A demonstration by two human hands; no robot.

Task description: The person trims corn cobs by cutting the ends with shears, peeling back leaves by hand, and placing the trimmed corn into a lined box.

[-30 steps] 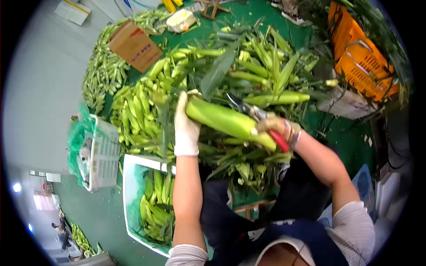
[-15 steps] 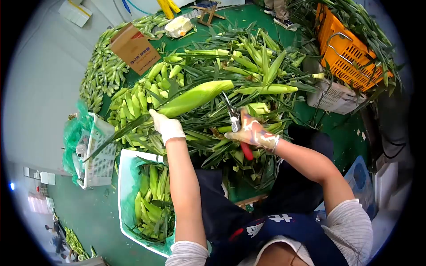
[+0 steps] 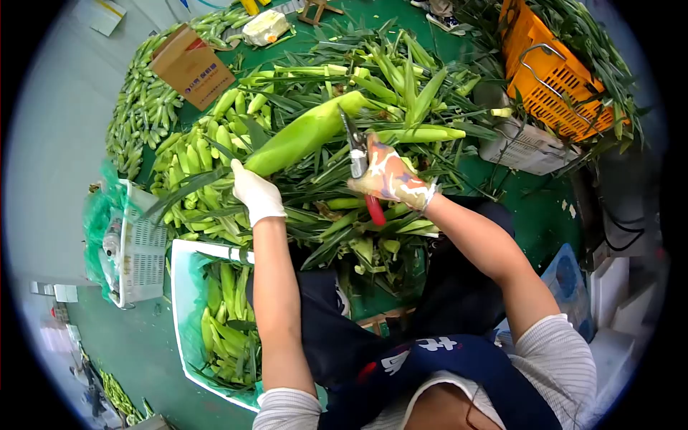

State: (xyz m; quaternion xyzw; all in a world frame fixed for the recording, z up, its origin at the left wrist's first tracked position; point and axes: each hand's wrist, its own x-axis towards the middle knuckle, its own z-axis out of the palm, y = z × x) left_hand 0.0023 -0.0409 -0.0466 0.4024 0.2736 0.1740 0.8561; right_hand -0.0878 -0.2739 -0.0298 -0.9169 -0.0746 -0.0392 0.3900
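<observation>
In the head view, my left hand [image 3: 256, 192], in a white glove, is closed around the lower left end of a large green ear of corn [image 3: 294, 140] in its husk. The ear slants up to the right, and a long leaf trails from its held end. My right hand [image 3: 395, 173], in a patterned glove, grips pruning shears [image 3: 357, 164] with a red handle. The blades point upward and overlap the ear near its upper right end; whether they touch it I cannot tell. Beneath both hands lies a heap of husk leaves and stalks [image 3: 322, 190].
Husked-down ears [image 3: 193, 161] are piled at left. A white foam box [image 3: 183, 315] with a green liner holds more ears. Around stand a cardboard box [image 3: 192, 68], a white crate [image 3: 143, 244] and an orange crate [image 3: 552, 79] of leaves. Another person's shoes [image 3: 446, 21] show at the top.
The shears have come up and left against the ear's upper right end, where they were just below it before. The whole view has shifted slightly.
</observation>
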